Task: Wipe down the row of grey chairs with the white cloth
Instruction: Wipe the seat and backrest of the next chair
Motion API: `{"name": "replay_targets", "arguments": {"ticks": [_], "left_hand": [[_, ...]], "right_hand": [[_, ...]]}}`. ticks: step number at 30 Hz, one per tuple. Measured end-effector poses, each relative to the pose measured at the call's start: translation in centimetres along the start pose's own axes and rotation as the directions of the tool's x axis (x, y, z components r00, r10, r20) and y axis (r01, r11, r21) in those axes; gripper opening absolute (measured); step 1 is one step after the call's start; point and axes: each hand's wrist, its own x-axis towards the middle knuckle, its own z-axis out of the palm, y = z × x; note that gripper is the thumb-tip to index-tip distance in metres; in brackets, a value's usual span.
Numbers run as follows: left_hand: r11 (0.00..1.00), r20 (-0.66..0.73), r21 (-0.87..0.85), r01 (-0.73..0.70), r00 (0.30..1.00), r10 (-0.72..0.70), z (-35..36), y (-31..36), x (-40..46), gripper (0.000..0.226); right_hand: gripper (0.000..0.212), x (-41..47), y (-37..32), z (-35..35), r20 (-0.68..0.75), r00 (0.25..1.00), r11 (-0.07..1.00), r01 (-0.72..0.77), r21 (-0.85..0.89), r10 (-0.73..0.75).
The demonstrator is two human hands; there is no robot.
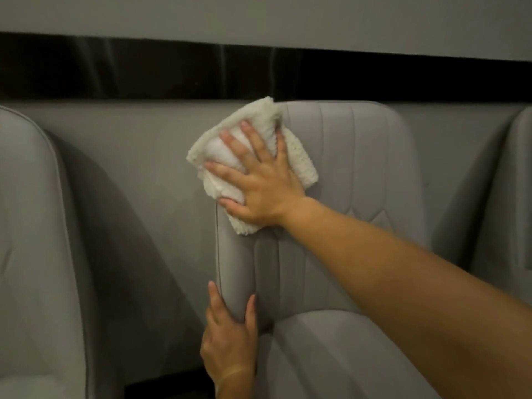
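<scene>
Two hands on the middle chair [359,168]: the right hand [259,182], fingers spread flat, presses the white cloth [257,112] on the backrest's upper corner, the left hand [230,341] grips the side edge below, and that unpinched cloth could easily slide off.

We face a grey wall [138,156] in dim light. A glossy black band [144,70] runs across it high up, with a paler grey panel [259,12] above. A soft shadow [121,240] darkens the wall lower left; below we glimpse dark floor [164,388].

Three chairs [345,168] [28,226] [515,197], one cloth [210,145], two hands [259,185] [230,338]
</scene>
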Motion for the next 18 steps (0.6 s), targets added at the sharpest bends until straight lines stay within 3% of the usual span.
{"name": "replay_targets", "arguments": {"ticks": [3,5,6,8,11,14,18], "left_hand": [[0.996,0.037,-0.086,0.011,0.999,-0.008,0.6,-0.5,0.2,0.081],[0.997,0.017,-0.079,-0.002,1.000,0.004,0.4,-0.3,0.1,0.080],[0.998,-0.012,-0.056,-0.003,1.000,0.002,0.3,0.0,0.0,0.081],[1.000,-0.081,0.001,0.024,0.996,-0.023,0.1,0.9,-0.2,0.087],[0.997,-0.011,0.037,0.066,0.998,-0.065,-0.8,2.3,-0.4,0.088],[0.994,0.071,0.042,0.103,0.992,-0.106,-1.1,2.5,-0.3,0.086],[0.999,0.042,0.045,0.000,0.999,-0.002,-1.0,2.5,-0.5,0.083]], "right_hand": [[0.071,-0.5,2.2,-0.4,-0.014,0.993,0.991,0.120,-0.053,-0.121],[0.074,-0.6,5.4,-0.9,0.064,0.987,0.976,0.158,-0.148,-0.150],[0.075,-0.7,7.3,-1.4,0.112,0.990,0.976,0.103,-0.193,-0.082],[0.077,-1.9,11.3,-2.2,0.167,0.964,0.960,-0.166,-0.226,0.206],[0.077,-6.4,16.6,-3.4,0.152,0.794,0.808,-0.575,-0.131,0.589],[0.074,-10.2,18.0,-3.8,0.101,0.728,0.734,-0.677,-0.048,0.678],[0.071,-10.8,15.8,-2.6,-0.010,0.677,0.674,-0.734,-0.082,0.736]]}}
